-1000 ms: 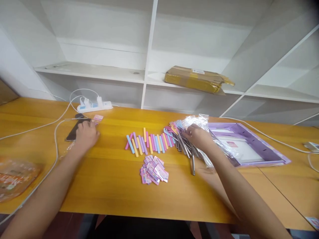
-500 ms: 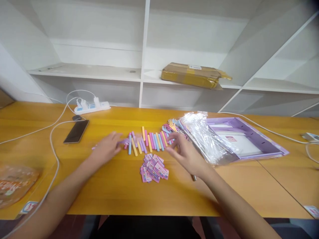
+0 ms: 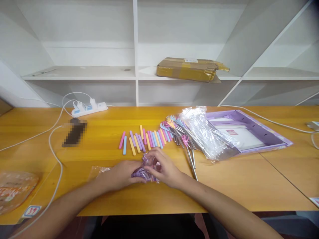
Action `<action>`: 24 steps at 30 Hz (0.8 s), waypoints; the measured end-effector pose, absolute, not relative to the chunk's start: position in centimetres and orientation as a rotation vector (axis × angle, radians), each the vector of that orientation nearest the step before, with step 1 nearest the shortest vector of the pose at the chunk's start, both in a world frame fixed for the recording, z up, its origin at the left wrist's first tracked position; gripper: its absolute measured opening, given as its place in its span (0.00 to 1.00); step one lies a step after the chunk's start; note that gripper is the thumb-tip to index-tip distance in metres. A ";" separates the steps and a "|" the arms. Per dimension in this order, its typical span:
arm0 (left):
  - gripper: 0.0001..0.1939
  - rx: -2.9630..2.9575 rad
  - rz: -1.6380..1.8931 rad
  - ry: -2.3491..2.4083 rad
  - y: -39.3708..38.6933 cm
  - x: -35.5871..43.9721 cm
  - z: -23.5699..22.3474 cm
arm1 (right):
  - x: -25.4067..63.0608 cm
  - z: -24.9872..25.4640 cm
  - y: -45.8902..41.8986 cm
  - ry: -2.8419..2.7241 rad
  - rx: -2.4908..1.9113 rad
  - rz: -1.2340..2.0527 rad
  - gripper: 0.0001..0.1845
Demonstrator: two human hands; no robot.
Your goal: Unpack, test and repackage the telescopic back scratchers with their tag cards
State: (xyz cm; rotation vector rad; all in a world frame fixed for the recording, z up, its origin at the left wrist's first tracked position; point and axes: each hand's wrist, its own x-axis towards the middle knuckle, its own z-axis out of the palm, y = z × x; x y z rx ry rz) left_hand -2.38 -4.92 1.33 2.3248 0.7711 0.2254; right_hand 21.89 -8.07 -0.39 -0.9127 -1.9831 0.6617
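My left hand (image 3: pixel 126 174) is closed around a purple hand-shaped back scratcher head (image 3: pixel 141 173), which seems to be inside clear plastic (image 3: pixel 98 170) trailing left under the wrist. Close against it, my right hand (image 3: pixel 163 167) has its fingers and thumb curled over the small printed cards (image 3: pixel 155 179); what they pinch is hard to make out. The hands cover most of the card pile. Behind them lies a row of pastel sticks (image 3: pixel 139 142) in pink, blue, yellow and purple. Several back scratchers (image 3: pixel 184 141) with coloured heads and metal rods lie to the right.
Clear plastic bags (image 3: pixel 199 132) lie beside a purple open box (image 3: pixel 261 146) on the right. At the left are a white power strip (image 3: pixel 89 109), cables, a pixelated dark object (image 3: pixel 74 132) and an orange-printed bag (image 3: pixel 16 191). A taped carton (image 3: pixel 185 69) rests on the shelf.
Both hands have come together over the card pile. My left hand has moved right and nearer me with the purple scratcher; my right hand has moved left. The view has shifted slightly.
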 end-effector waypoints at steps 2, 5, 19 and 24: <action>0.14 2.286 0.249 0.798 -4.6 -2.5 1.4 | 21.8 -0.6 -8.3 -2.021 -0.967 0.660 0.26; 0.15 2.247 0.287 0.854 -4.4 -3.0 2.0 | 21.8 -1.5 -8.4 -1.975 -1.063 0.679 0.21; 0.29 1.834 0.456 0.705 -3.8 -3.7 1.6 | 23.2 -0.2 -8.2 -1.718 -1.010 0.601 0.06; 0.27 1.887 0.420 0.697 -4.2 -3.5 1.9 | 23.0 0.7 -8.3 -1.868 -0.991 0.736 0.08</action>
